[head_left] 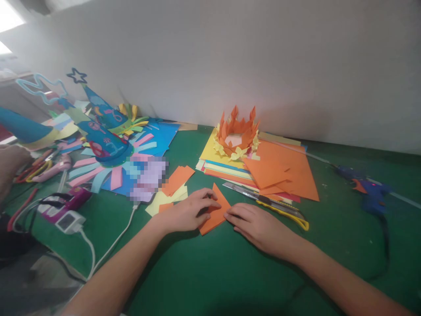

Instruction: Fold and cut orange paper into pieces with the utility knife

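Note:
A folded piece of orange paper (217, 210) lies on the green table (210, 272) in front of me. My left hand (189, 213) rests flat on its left part, fingers stretched across it and pressing it down. My right hand (255, 224) lies flat beside its right edge, fingertips touching the paper. Neither hand grips anything.
A yellow utility knife (286, 213) and a metal ruler (250, 193) lie just beyond my right hand. Behind them an orange paper crown (237, 131) sits on a stack of coloured sheets (283, 171). A blue glue gun (370, 191) lies right. Blue paper cones (105, 131), scissors (36, 169) and cables crowd the left.

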{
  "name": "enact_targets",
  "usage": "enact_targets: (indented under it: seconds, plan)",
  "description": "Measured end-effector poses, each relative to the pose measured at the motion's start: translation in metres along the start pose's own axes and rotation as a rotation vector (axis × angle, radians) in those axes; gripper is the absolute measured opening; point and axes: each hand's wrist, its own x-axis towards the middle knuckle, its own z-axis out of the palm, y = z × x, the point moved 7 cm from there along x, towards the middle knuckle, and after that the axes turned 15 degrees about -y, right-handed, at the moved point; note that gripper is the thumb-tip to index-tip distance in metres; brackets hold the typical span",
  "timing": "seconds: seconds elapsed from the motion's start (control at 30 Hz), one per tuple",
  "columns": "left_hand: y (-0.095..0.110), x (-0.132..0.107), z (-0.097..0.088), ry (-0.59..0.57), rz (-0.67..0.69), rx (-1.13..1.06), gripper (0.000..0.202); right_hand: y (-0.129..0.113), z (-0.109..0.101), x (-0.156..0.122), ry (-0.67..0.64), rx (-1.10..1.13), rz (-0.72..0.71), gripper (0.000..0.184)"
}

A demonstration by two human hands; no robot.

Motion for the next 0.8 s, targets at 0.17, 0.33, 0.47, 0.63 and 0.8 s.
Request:
enact_targets:
  seconds: [0.17, 0.33, 0.47, 0.63, 0.8]
  plan:
    - [0.0, 0.0, 0.001, -0.007, 0.003, 0.003, 0.036, -0.004, 0.0, 0.003, -0.004, -0.025, -0.001, 0.027]
    - [-0.002, 0.001, 0.002, -0.01, 0.018, -0.002, 0.036, -0.007, 0.002, 0.006, -0.034, -0.053, 0.003, 0.026]
    - [-0.003, 0.0, 0.002, -0.019, 0.027, -0.021, 0.036, -0.01, 0.001, 0.009, -0.037, -0.054, -0.018, 0.027]
    - [-0.004, 0.0, 0.003, -0.036, 0.004, -0.05, 0.044, -0.013, 0.001, 0.013, -0.04, -0.06, -0.022, 0.029]
    - [-0.004, 0.001, 0.004, -0.052, -0.002, -0.089, 0.046, -0.011, 0.001, 0.01, -0.013, -0.08, -0.015, 0.032]
